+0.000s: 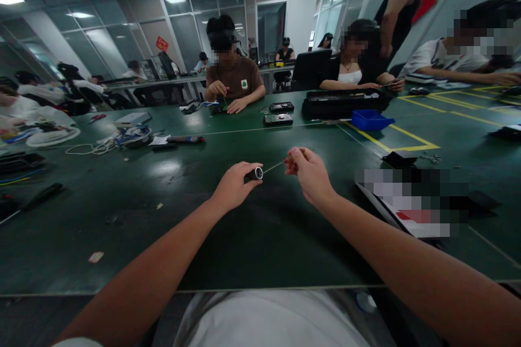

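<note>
My left hand (235, 187) pinches a small black cylinder (255, 174) between thumb and fingers. Its round end has a silver rim and faces toward the right. In my right hand (311, 176) is a thin metal rod (273, 167) that looks like a screwdriver shaft; the fingers hide its other end. The rod slants down to the left, its tip at or very near the rimmed end of the cylinder. I cannot tell whether the tip is inside. Both hands are held above the green table (228, 249), in front of my body.
At right lie a white, partly blurred flat item (391, 203), a black box-like piece (399, 159) and a blue tray (370, 120). Hard drives (278, 119) lie ahead. At left are tangled cables (132, 136) and a screwdriver (43, 195). Across the table sits a person (236, 78) in brown.
</note>
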`<action>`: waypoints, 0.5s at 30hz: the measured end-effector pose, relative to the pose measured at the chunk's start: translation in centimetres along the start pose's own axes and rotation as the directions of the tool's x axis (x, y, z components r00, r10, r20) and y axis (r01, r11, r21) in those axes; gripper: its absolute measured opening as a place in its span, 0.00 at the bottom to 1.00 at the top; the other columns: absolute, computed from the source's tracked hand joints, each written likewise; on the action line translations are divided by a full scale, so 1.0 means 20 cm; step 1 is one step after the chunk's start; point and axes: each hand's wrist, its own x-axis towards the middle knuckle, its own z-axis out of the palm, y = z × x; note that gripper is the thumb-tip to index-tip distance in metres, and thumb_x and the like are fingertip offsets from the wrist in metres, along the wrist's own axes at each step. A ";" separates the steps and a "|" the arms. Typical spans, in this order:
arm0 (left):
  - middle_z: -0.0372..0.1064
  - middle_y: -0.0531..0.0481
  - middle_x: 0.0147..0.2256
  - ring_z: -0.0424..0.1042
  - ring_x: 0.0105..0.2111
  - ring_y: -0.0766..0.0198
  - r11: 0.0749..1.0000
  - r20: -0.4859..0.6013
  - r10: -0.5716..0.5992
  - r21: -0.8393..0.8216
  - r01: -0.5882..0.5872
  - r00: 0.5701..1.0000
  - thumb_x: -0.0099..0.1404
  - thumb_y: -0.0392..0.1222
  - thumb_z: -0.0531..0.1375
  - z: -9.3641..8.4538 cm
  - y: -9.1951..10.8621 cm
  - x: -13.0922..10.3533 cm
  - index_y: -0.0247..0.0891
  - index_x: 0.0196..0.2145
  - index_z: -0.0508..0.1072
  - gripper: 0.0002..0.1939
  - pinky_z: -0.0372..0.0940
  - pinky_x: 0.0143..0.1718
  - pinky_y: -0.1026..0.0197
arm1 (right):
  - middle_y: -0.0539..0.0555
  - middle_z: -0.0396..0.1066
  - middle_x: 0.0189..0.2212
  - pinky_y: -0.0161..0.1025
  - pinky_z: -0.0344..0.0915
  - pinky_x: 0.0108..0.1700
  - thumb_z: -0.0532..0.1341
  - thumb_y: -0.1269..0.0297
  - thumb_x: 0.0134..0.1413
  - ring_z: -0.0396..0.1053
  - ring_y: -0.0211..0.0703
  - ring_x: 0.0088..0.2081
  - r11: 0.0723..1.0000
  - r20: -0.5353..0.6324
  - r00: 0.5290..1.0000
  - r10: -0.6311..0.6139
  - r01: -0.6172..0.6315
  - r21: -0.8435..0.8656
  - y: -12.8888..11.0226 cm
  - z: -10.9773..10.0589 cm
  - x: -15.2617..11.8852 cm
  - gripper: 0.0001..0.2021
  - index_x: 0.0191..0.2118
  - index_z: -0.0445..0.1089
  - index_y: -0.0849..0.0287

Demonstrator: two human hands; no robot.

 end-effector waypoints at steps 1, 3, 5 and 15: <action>0.73 0.46 0.49 0.70 0.50 0.56 1.000 -0.007 0.002 0.000 -0.002 1.000 0.63 0.36 0.66 0.00 0.00 0.00 0.42 0.54 0.73 0.21 0.63 0.54 0.52 | 0.51 0.70 0.28 0.39 0.66 0.31 0.58 0.55 0.61 0.67 0.39 0.27 0.998 0.024 0.999 -0.043 0.044 -0.051 0.00 0.00 0.00 0.11 0.34 0.68 0.57; 0.73 0.46 0.49 0.70 0.50 0.56 1.000 -0.016 0.005 0.003 -0.005 1.000 0.62 0.36 0.66 0.00 0.00 0.00 0.42 0.53 0.74 0.21 0.63 0.54 0.51 | 0.51 0.71 0.28 0.40 0.66 0.33 0.58 0.54 0.61 0.68 0.40 0.28 0.984 0.069 0.992 -0.109 0.117 -0.134 0.00 0.00 -0.01 0.12 0.36 0.68 0.57; 0.73 0.46 0.49 0.70 0.50 0.56 1.000 -0.031 0.009 0.005 -0.009 0.999 0.62 0.35 0.66 0.00 -0.01 0.00 0.42 0.53 0.74 0.21 0.63 0.54 0.51 | 0.51 0.72 0.29 0.41 0.67 0.34 0.58 0.53 0.61 0.69 0.40 0.29 0.976 0.091 0.987 -0.134 0.147 -0.158 0.01 0.00 -0.01 0.12 0.37 0.69 0.57; 0.72 0.47 0.49 0.70 0.50 0.58 1.000 -0.036 -0.010 -0.002 0.010 0.999 0.62 0.36 0.66 0.00 -0.02 0.00 0.41 0.53 0.74 0.21 0.63 0.53 0.53 | 0.53 0.73 0.31 0.42 0.69 0.37 0.57 0.55 0.61 0.71 0.42 0.31 0.980 0.099 0.992 -0.082 0.098 -0.173 -0.01 0.02 -0.02 0.11 0.37 0.68 0.57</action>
